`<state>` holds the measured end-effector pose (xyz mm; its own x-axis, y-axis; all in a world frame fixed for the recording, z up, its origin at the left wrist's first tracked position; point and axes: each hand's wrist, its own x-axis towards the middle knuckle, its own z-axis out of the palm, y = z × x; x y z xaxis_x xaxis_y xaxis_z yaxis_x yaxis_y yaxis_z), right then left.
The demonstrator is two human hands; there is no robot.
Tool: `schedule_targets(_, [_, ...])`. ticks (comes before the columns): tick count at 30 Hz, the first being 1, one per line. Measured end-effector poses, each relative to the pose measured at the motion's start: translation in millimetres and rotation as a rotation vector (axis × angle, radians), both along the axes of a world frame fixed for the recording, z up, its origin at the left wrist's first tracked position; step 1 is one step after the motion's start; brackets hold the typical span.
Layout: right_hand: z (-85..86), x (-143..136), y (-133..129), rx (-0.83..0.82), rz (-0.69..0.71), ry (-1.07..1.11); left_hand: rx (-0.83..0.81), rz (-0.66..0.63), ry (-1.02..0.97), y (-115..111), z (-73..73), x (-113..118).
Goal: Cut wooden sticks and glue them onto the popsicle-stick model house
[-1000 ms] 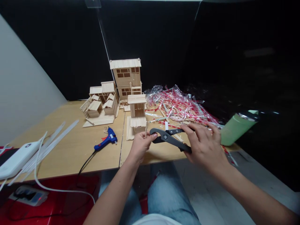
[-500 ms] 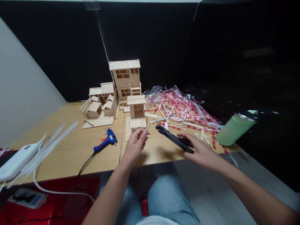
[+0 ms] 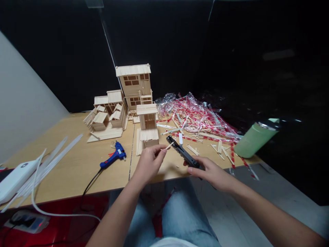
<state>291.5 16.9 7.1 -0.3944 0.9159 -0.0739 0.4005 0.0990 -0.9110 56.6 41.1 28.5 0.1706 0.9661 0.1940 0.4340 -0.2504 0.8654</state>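
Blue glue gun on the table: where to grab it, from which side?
Grip the blue glue gun by its handle, coming from the near left. It lies on its side, handle angled toward the near left with the black cable leaving its end; the nozzle points away, so that approach should avoid the tip.

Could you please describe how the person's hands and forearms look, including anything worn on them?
The left hand and right hand show no gloves. The left forearm and right forearm show no sleeve, watch, bracelet or marking. The fingers are too small in view to rule out rings.
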Motion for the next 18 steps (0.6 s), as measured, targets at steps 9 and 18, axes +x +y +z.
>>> schedule_targets(9, [2.5, -6, -1, 0.086, -0.022, -0.084, 0.012, -0.046, 0.044, 3, 1.8, 4])
schedule_targets(18, [-18.5, -8, -1, 0.197, -0.097, -0.202, -0.056, -0.134, 0.122, 11, 4.0, 12])
